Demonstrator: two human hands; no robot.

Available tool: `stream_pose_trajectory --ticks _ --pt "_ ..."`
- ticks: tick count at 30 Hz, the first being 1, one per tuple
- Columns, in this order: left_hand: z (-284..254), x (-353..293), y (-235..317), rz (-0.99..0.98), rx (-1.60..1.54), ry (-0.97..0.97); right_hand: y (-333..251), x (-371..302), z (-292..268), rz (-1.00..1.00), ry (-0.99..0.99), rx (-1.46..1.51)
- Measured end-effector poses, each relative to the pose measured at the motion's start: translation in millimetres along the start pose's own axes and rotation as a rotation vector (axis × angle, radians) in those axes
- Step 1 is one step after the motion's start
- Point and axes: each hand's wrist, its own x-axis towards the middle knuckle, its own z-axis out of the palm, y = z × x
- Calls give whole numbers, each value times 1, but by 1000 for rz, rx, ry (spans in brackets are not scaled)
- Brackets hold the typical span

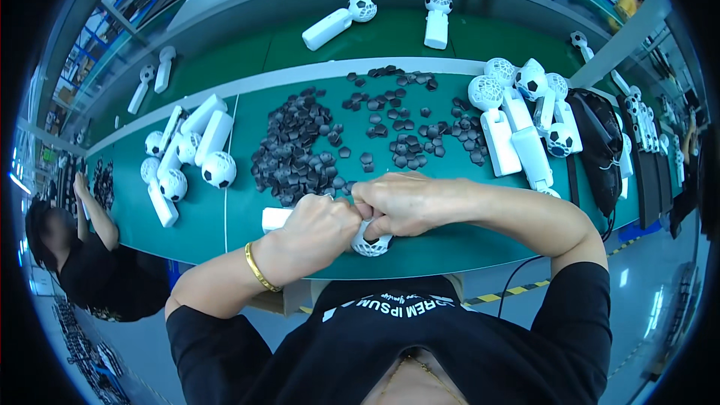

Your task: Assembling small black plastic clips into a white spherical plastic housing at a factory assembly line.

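Note:
Both my hands meet over a white hand-held fan (373, 244) with a ball-shaped cage head, at the near edge of the green table (240, 217). My left hand (319, 226) grips the fan, whose white handle (274, 217) sticks out to the left. My right hand (405, 202) is closed over the top of the fan's head, its fingers pressed against it. A gold bangle (259, 268) circles my left wrist. Just beyond my hands lies a heap of small dark pentagon pieces (300, 150).
White fans lie grouped at the left (191, 154) and right (525, 116), with more on the far belt (339, 21). A black bag (600, 142) sits at the right. Another person (82, 255) works at the left end.

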Motion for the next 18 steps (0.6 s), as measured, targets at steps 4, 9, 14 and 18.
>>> stream_pose_trajectory --ticks 4,9,14,18 --pt "-10 7 -17 -8 -57 -125 23 -1 -1 -131 35 229" --pt "-51 39 -71 -121 -250 -36 45 -27 2 -192 555 538" --pt "-80 100 -181 -408 -133 306 52 -31 22 -138 777 636" --pt "-65 157 -279 -641 -161 508 55 -20 44 -222 884 266"
